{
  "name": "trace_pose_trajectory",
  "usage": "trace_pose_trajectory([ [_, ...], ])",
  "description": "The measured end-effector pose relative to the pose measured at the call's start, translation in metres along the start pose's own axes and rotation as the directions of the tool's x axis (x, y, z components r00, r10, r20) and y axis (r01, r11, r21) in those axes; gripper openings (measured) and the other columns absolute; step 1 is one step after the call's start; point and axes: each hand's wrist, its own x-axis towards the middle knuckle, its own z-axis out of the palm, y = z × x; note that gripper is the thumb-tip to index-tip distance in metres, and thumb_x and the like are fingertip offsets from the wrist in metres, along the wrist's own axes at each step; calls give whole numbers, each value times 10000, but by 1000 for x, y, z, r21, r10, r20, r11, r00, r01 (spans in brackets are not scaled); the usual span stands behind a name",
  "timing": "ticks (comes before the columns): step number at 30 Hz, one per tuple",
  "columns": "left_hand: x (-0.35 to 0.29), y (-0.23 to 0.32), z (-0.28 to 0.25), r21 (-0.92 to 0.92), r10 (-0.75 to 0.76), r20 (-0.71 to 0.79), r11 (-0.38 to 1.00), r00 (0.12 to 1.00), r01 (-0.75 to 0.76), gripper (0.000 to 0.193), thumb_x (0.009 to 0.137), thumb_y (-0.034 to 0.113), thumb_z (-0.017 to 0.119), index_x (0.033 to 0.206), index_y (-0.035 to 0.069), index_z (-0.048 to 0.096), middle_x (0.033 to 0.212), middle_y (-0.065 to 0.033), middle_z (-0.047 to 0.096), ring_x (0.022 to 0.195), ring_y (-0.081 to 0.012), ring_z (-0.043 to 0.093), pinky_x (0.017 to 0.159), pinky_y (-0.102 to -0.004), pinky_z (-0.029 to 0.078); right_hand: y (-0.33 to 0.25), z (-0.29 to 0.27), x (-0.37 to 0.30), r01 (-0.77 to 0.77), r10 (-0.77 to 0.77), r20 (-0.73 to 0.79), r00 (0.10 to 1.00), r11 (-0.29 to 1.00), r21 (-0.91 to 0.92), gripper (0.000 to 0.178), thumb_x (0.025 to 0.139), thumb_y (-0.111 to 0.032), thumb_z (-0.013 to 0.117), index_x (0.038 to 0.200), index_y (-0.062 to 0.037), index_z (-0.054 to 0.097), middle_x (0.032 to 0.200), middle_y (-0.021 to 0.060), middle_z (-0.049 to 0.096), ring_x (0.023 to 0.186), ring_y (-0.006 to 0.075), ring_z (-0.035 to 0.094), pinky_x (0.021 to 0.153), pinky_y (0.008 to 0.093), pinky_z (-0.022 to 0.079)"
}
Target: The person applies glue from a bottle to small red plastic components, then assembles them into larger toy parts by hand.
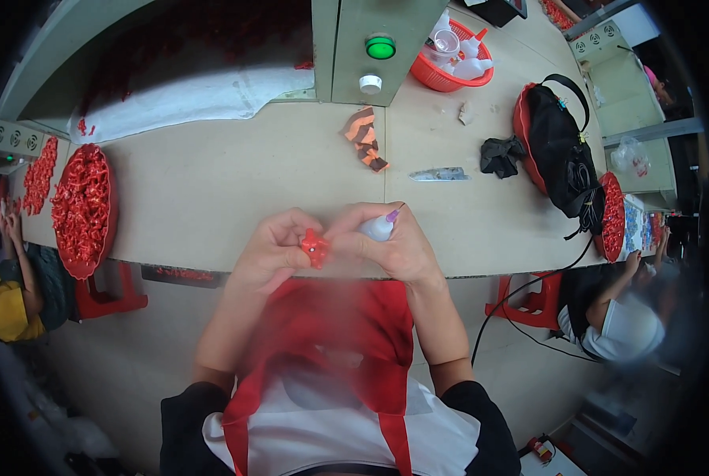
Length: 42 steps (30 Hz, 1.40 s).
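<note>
My left hand (268, 247) is closed, with a small red figurine-like piece (314, 251) pinched between thumb and fingers just above the table's near edge. My right hand (406, 252) is beside it, wrapped round a small white squeeze bottle (378, 229) with a purple collar and a thin needle tip pointing up and to the right. The thumb and forefinger of that hand reach close to the red piece; whether they touch it I cannot tell. A striped orange and brown cloth scrap (364, 140) lies on the table beyond my hands.
A scalloped tray heaped with red pieces (84, 208) stands at left. At the back are a green-buttoned machine (380, 79) and a red basket of bottles (441, 79). A flat blade (440, 174), black crumpled bag (502, 156) and black handbag (557, 143) lie right. Co-workers sit both sides.
</note>
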Motion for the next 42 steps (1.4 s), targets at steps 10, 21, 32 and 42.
trace_pose_trajectory([
  [10, 5, -1, -2, -56, -71, 38, 996, 997, 73, 396, 667, 117, 779, 974, -9, 562, 894, -90, 615, 758, -175, 627, 637, -279, 504, -4, -2, 1, -116, 117, -22, 993, 991, 63, 43, 741, -34, 644, 780, -16, 635, 723, 17, 614, 662, 66, 539, 592, 211, 416],
  [21, -3, -19, -27, -182, -98, 103, 976, 990, 116, 398, 666, 194, 791, 962, 85, 548, 933, -54, 580, 857, -189, 562, 685, -273, 465, 11, -6, -5, -114, 124, -35, 992, 970, 215, 136, 712, -112, 680, 757, -31, 580, 682, 33, 630, 600, 82, 565, 522, 222, 445],
  [32, 1, -28, -8, -389, -146, 64, 907, 987, 159, 387, 718, 46, 722, 1048, 96, 525, 931, -36, 499, 764, -146, 466, 556, -203, 461, 26, -10, -10, 14, 13, -97, 995, 964, 266, 185, 710, -113, 720, 706, -8, 568, 630, 60, 624, 514, 74, 544, 426, 195, 402],
  [42, -4, -27, -9, -429, -167, 79, 884, 983, 185, 406, 732, 110, 728, 1091, 131, 540, 954, 2, 492, 817, -126, 471, 710, -277, 528, 20, -9, -9, -39, 55, -54, 997, 962, 270, 214, 688, -176, 725, 738, -32, 574, 679, 25, 611, 602, 91, 556, 500, 232, 422],
])
